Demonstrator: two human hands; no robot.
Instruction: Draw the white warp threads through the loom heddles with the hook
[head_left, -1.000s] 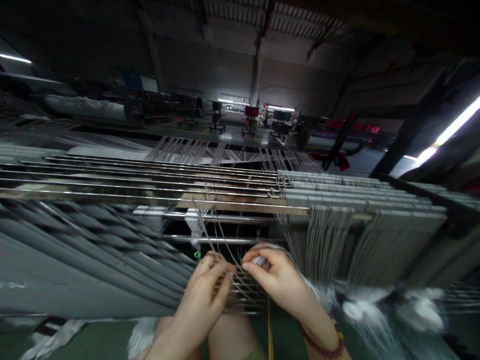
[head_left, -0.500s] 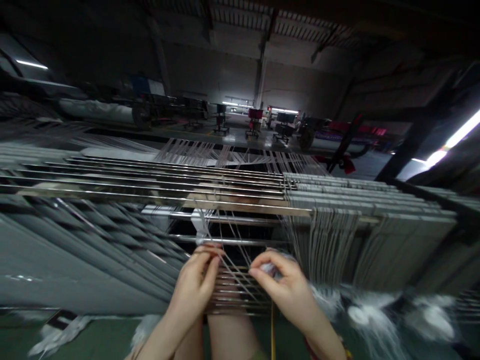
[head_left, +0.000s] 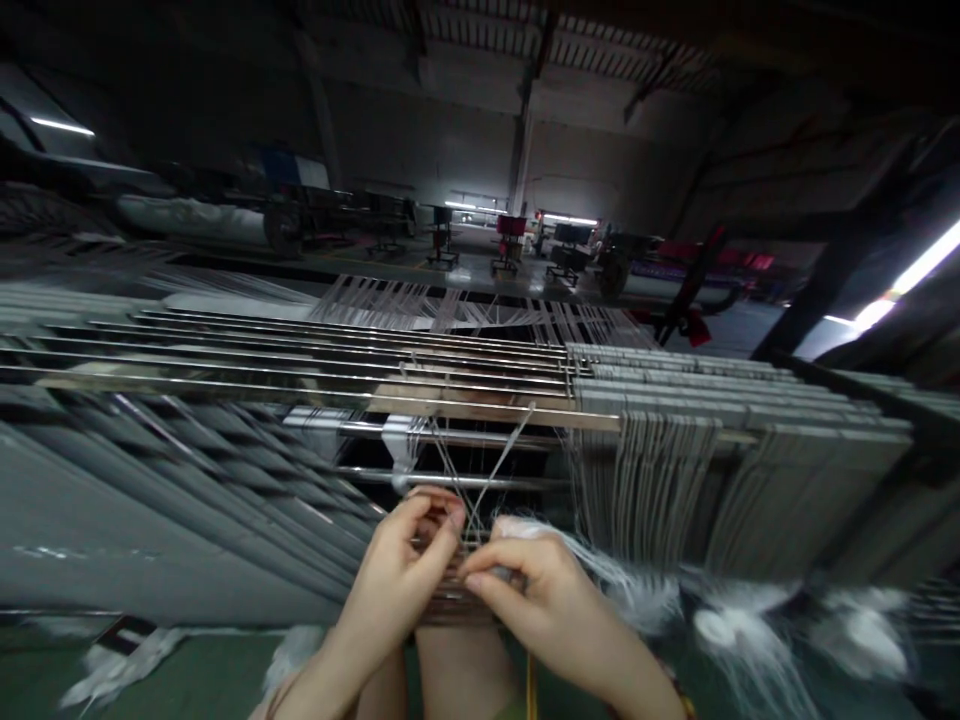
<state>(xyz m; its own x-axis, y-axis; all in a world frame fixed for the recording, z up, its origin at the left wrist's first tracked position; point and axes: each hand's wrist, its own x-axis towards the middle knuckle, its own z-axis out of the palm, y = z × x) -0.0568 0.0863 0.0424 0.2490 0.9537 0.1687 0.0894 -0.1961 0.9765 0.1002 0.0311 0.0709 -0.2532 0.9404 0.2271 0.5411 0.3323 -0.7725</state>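
My left hand (head_left: 409,565) is closed in a pinch, its fingertips at a few thin heddles (head_left: 501,460) that slant down from the metal bars. Just to its right and slightly lower, my right hand (head_left: 540,590) pinches with thumb and forefinger. A bundle of loose white yarn (head_left: 585,550) passes behind its fingers and trails off to the right. The single threads at the fingertips are too fine to make out. Both hands are in front of the loom's harness bars (head_left: 480,407), above the lap.
Dense rows of grey heddles (head_left: 667,490) hang at the right. A grey sheet of warp threads (head_left: 165,530) slopes at the left. White yarn tufts (head_left: 720,630) hang low at the right. Beyond the loom are cloth rolls (head_left: 195,218) and dark machine stands (head_left: 511,245).
My right hand has moved left and down, close to my left hand, which shifted slightly right. The heddles between them now cross, and more white yarn shows behind my right hand.
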